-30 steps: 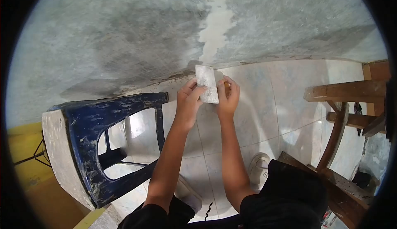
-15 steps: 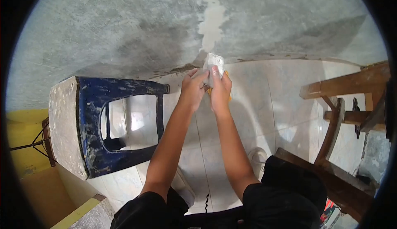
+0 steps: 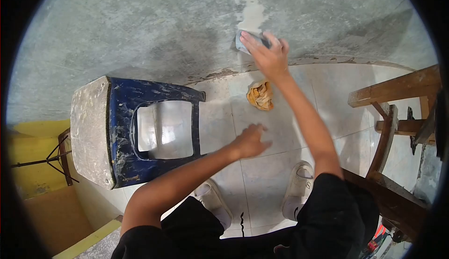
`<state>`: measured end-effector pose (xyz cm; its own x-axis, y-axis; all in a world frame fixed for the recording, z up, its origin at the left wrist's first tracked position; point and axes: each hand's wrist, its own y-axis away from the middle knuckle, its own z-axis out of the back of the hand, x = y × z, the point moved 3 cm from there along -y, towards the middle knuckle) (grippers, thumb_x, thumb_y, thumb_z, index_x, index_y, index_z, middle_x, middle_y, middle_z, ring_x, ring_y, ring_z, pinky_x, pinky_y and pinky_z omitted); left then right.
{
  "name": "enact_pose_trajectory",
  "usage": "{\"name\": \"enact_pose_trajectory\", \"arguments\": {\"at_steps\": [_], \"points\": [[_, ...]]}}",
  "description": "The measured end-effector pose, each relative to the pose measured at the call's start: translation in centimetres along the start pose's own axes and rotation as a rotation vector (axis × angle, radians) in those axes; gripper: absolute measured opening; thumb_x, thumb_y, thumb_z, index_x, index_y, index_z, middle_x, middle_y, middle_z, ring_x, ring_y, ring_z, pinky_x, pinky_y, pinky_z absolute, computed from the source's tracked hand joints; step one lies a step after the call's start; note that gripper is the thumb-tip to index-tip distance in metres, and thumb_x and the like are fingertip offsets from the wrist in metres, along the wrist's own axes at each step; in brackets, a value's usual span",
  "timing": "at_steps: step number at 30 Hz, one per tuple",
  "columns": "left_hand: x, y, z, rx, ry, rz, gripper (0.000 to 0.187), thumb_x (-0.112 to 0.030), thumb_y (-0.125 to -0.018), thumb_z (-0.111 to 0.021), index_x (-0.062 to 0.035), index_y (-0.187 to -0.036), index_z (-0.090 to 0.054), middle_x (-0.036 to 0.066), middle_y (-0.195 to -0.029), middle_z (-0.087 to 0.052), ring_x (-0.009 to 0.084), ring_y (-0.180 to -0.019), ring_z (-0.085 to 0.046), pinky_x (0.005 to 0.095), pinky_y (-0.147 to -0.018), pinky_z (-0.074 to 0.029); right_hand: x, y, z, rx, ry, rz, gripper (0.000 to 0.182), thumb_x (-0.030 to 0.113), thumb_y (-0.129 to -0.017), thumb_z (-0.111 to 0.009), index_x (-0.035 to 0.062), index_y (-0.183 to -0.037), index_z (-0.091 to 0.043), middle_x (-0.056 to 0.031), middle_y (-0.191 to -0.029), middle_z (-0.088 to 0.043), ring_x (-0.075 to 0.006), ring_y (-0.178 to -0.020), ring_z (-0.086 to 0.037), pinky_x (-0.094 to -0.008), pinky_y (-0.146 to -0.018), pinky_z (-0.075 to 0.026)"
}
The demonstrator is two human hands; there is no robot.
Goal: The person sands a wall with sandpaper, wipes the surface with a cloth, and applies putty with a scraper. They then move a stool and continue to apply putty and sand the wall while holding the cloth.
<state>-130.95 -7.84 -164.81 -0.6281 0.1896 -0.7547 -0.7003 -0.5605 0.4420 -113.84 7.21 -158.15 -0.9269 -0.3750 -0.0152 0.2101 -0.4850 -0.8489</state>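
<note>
Pressed to the grey wall is a folded piece of sandpaper, pale with white dust. My right hand holds it there, fingers over its face, at the lower end of a white filler strip running up the wall. My left hand hangs over the tiled floor, slightly blurred, holding nothing, with its fingers loosely bent and apart. Between my hands and the wall base, a crumpled yellow cloth lies on the tiles.
A blue plastic stool lies on its side at the left, its top splattered pale. Wooden furniture stands at the right. My feet in light sandals are below. The wall base has a chipped edge.
My hands have separated. The right one has carried the sandpaper up onto the wall; the left has let go and drawn back toward me. The yellow cloth is now in full view.
</note>
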Motion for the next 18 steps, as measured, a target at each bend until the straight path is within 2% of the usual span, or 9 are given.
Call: {"name": "enact_pose_trajectory", "arguments": {"at_steps": [1,2,3,5,6,8,12,14,18], "points": [[-1.3,1.4,0.4,-0.006,0.005,0.001,0.057,-0.039,-0.093,-0.071,0.0013,-0.130,-0.054,0.023,-0.122,-0.058,0.0352,-0.118,-0.057,0.0443,-0.104,-0.046,-1.2,-0.2,-0.5,0.005,0.151,0.166,0.051,0.008,-0.086,-0.066,0.0248,-0.134,-0.068,0.0151,-0.140,-0.064,-0.0137,-0.135,-0.047,-0.0441,-0.105,-0.033],[-2.8,2.6,0.8,0.103,-0.026,-0.017,0.058,-0.039,-0.093,-0.071,0.0012,-0.130,-0.054,0.024,-0.123,-0.058,0.0380,-0.119,-0.056,0.0453,-0.104,-0.045,-2.9,-0.5,-0.8,-0.001,0.149,0.175,0.051,0.008,-0.086,-0.066,0.0248,-0.134,-0.068,0.0151,-0.140,-0.064,-0.0137,-0.135,-0.047,-0.0441,-0.105,-0.033],[-3.5,3.2,1.1,0.215,-0.057,-0.035,0.058,-0.039,-0.093,-0.071,0.0010,-0.131,-0.053,0.025,-0.124,-0.058,0.0408,-0.120,-0.055,0.0464,-0.105,-0.045,-4.3,-0.4,-0.9,0.015,0.188,0.320,0.052,0.012,-0.087,-0.067,0.0284,-0.136,-0.066,0.0179,-0.142,-0.060,-0.0135,-0.139,-0.043,-0.0476,-0.111,-0.025],[-3.3,3.4,1.6,0.176,-0.038,-0.066,0.058,-0.040,-0.093,-0.071,-0.0002,-0.132,-0.054,0.025,-0.126,-0.057,0.0416,-0.121,-0.055,0.0469,-0.105,-0.045,-5.7,0.0,-1.4,0.065,0.254,0.614,0.054,0.019,-0.088,-0.069,0.0356,-0.140,-0.062,0.0235,-0.146,-0.054,-0.0130,-0.147,-0.034,-0.0546,-0.124,-0.011],[-3.1,3.2,1.5,0.140,-0.023,-0.100,0.058,-0.040,-0.093,-0.070,-0.0014,-0.132,-0.054,0.025,-0.128,-0.057,0.0423,-0.122,-0.054,0.0474,-0.106,-0.044,-6.4,-0.9,-1.5,0.076,0.247,0.626,0.054,0.019,-0.088,-0.069,0.0356,-0.140,-0.062,0.0235,-0.146,-0.054,-0.0130,-0.147,-0.034,-0.0546,-0.124,-0.011],[-1.7,1.8,0.4,0.120,-0.017,-0.086,0.057,-0.040,-0.093,-0.070,-0.0026,-0.132,-0.054,0.025,-0.129,-0.056,0.0424,-0.123,-0.054,0.0475,-0.106,-0.044,-7.2,-2.7,-0.5,0.101,0.265,0.746,0.058,0.024,-0.091,-0.068,0.0372,-0.145,-0.055,0.0213,-0.149,-0.051,-0.0116,-0.150,-0.031,-0.0565,-0.126,-0.005],[-2.3,0.1,-0.6,0.080,0.016,-0.067,0.054,-0.038,-0.093,-0.071,-0.0042,-0.131,-0.056,0.025,-0.130,-0.056,0.0417,-0.125,-0.053,0.0475,-0.107,-0.044,-5.7,-3.2,1.4,0.209,0.393,0.709,0.059,0.025,-0.092,-0.068,0.0377,-0.148,-0.051,0.0181,-0.152,-0.049,-0.0105,-0.151,-0.031,-0.0532,-0.127,-0.008],[-2.4,-1.0,-0.8,0.053,0.040,-0.080,0.053,-0.037,-0.093,-0.071,-0.0037,-0.131,-0.056,0.024,-0.130,-0.057,0.0410,-0.125,-0.053,0.0472,-0.107,-0.044,-5.6,-1.9,0.1,0.478,0.311,0.796,0.066,0.023,-0.090,-0.068,0.0381,-0.151,-0.047,0.0155,-0.154,-0.048,-0.0115,-0.150,-0.033,-0.0490,-0.129,-0.007],[-1.5,-3.1,-0.5,-0.034,0.099,-0.142,0.049,-0.033,-0.093,-0.072,-0.0033,-0.129,-0.057,0.023,-0.129,-0.058,0.0388,-0.125,-0.054,0.0458,-0.107,-0.044,-6.8,-5.7,1.4,0.447,0.314,0.906,0.068,0.025,-0.092,-0.065,0.0394,-0.154,-0.041,0.0140,-0.157,-0.046,-0.0128,-0.151,-0.031,-0.0470,-0.130,-0.002]]}}
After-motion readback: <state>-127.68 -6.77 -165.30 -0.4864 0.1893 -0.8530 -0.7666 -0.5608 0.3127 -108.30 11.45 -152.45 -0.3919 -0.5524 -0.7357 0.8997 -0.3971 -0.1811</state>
